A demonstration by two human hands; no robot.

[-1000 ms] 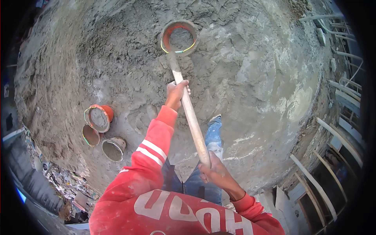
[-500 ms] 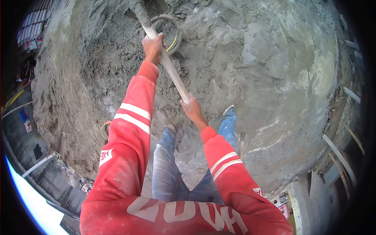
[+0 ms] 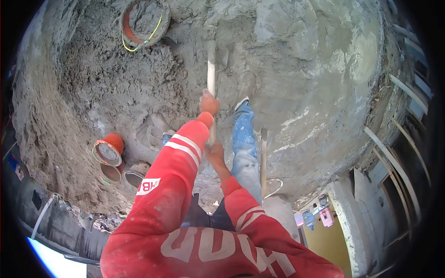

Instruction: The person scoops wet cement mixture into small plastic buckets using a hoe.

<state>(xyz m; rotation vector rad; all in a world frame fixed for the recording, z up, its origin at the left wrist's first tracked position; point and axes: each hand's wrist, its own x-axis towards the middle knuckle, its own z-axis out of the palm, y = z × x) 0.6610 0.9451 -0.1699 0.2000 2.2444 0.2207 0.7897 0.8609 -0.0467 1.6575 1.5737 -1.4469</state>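
Note:
I stand on a wide spread of wet grey mortar (image 3: 296, 65). Both hands grip a long wooden shovel handle (image 3: 211, 76) that points away from me, its blade buried in the mix. My left hand (image 3: 209, 104) holds the shaft farther out; my right hand (image 3: 215, 153) holds its near end by my waist. An orange bucket (image 3: 144, 21) filled with mortar, with a yellow cord on its rim, sits at the upper left, apart from the shovel. My jeans leg and shoe (image 3: 243, 134) are just right of the handle.
Three more buckets (image 3: 111, 150) cluster at the left, near the edge of the mortar pile. A second wooden handle (image 3: 263, 157) stands by my right leg. Wooden slats and a railing (image 3: 398, 139) line the right side. Below the slab edge are water bottles (image 3: 309, 218).
The shovel has swung from the bucket at upper left to straight ahead. Both hands slid with it, and the view shifted so the orange bucket now lies to the left.

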